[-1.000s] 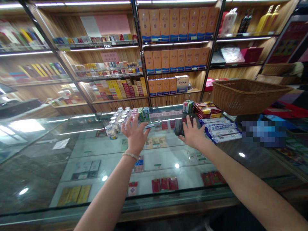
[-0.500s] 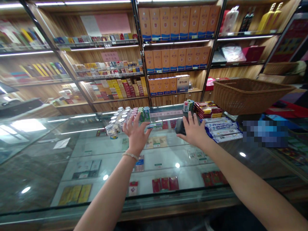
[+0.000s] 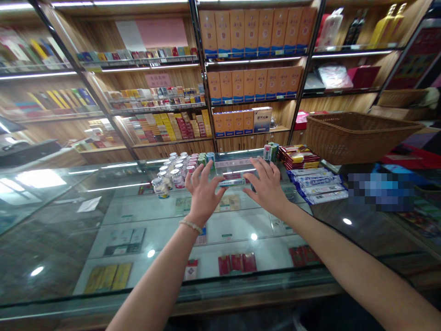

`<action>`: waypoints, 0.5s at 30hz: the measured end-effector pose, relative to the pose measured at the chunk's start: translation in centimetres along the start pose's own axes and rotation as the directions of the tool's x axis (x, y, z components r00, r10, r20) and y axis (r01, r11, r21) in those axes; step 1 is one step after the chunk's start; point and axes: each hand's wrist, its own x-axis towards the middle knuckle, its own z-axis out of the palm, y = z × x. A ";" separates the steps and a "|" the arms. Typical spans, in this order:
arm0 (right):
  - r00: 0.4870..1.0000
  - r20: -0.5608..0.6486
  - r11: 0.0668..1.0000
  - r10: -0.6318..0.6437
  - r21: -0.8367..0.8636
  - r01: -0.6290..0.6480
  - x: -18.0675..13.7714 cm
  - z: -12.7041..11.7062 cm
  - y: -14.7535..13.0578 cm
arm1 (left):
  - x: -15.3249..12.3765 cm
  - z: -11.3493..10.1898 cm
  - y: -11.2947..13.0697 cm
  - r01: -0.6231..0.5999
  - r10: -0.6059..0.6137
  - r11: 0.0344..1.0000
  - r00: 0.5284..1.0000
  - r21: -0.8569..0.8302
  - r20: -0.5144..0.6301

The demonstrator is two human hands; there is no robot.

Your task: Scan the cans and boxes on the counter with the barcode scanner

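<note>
My left hand (image 3: pixel 203 191), a beaded bracelet at its wrist, pinches one end of a slim white-and-green pack, like a stick of gum (image 3: pixel 233 182), between thumb and forefinger. The pack lies level above the glass counter. My right hand (image 3: pixel 269 187) is close to the pack's other end with fingers spread, holding nothing that I can see. A small dark object (image 3: pixel 253 188) shows partly behind my right thumb; most of it is hidden. Beside my left hand stand several white-capped small bottles (image 3: pixel 161 187) and pink, green and blue small containers (image 3: pixel 201 159).
The glass display counter (image 3: pixel 138 285) holds cigarette packs under its top. To the right are blue-and-white long packets (image 3: pixel 319 181), a red-and-yellow stack of packets (image 3: pixel 299 157) and a wicker basket (image 3: pixel 358 140). Shelves with orange boxes (image 3: pixel 237 85) line the back wall.
My right hand has moved left, from over the dark object toward the pack. My left hand has shifted slightly right with the pack in its fingers.
</note>
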 end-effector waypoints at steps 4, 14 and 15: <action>1.000 -0.021 1.000 -0.023 -0.020 0.023 -0.2 0.2 -0.2 | -0.3 -0.1 0.6 -0.041 0.041 0.999 0.999 -0.010 0.002; 1.000 0.000 1.000 -0.001 -0.024 0.001 0.0 0.3 -0.3 | -0.4 -0.4 1.4 -0.042 0.041 0.995 0.999 -0.088 -0.016; 1.000 0.004 1.000 0.006 -0.024 -0.006 0.0 0.3 -0.4 | -0.4 -0.4 1.5 -0.038 0.036 0.994 0.999 -0.100 -0.019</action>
